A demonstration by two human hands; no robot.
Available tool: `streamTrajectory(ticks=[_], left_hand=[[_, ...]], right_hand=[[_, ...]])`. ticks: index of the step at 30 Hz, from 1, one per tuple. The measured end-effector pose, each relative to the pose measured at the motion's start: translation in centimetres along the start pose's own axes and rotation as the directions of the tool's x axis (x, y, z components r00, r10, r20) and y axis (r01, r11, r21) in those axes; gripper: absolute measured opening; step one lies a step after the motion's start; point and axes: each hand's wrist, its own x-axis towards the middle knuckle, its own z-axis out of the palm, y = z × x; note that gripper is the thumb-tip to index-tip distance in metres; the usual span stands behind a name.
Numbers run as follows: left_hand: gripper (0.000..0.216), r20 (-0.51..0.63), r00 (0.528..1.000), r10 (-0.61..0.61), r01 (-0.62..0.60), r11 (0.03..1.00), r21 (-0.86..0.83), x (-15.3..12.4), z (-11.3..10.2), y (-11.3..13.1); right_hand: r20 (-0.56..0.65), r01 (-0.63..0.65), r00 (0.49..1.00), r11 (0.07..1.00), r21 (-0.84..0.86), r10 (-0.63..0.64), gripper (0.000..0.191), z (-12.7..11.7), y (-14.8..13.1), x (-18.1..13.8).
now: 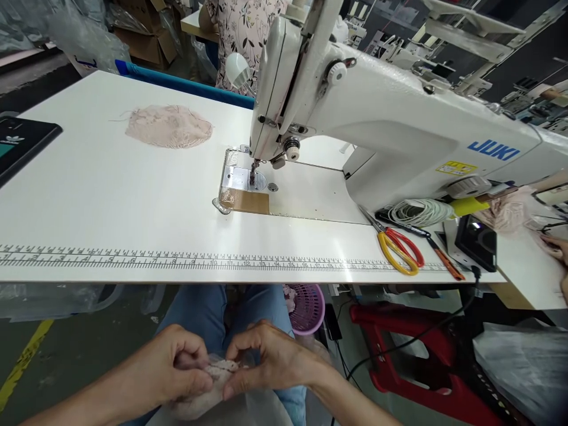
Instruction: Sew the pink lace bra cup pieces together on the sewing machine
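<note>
Over my lap, my left hand (189, 367) and my right hand (260, 358) pinch a pale piece of lace-like fabric (217, 378) from either side. Its gathered edge shows between my fingertips, while its lower part hangs toward my legs. Both hands are below the table's front edge. Above them on the white table (110, 195) stands a white sewing machine (399, 112), its presser foot (252, 177) over the metal needle plate. A flat piece of pink lace (168, 126) lies on the table left of the machine.
Scissors (399, 251), a cord coil (417, 212) and a phone-like black device (477, 242) lie at the right. A purple basket (310, 310) and red stool (412, 355) stand below. Another person (244, 35) is behind the table; someone's hand (557, 245) shows at right.
</note>
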Motion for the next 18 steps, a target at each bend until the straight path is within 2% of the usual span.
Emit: streamTrajectory(ticks=[6, 14, 18], left_hand=[[0.031, 0.026, 1.000, 0.011, -0.011, 1.000, -0.012, 0.01, 0.33, 0.59], [0.028, 0.024, 1.000, 0.016, -0.014, 0.997, -0.081, 0.14, 0.60, 0.45], [0.018, 0.056, 0.998, -0.033, 0.037, 0.996, -0.083, -0.19, 0.23, 0.65]], right_hand=[[0.004, 0.047, 0.999, 0.999, -0.003, -0.047, 0.048, -0.04, 0.77, 0.04], [-0.023, -0.012, 1.000, 0.997, 0.076, 0.014, 0.050, 0.37, 0.36, 0.30], [-0.019, -0.058, 0.998, 0.989, 0.139, 0.061, 0.051, 0.36, 0.66, 0.20]])
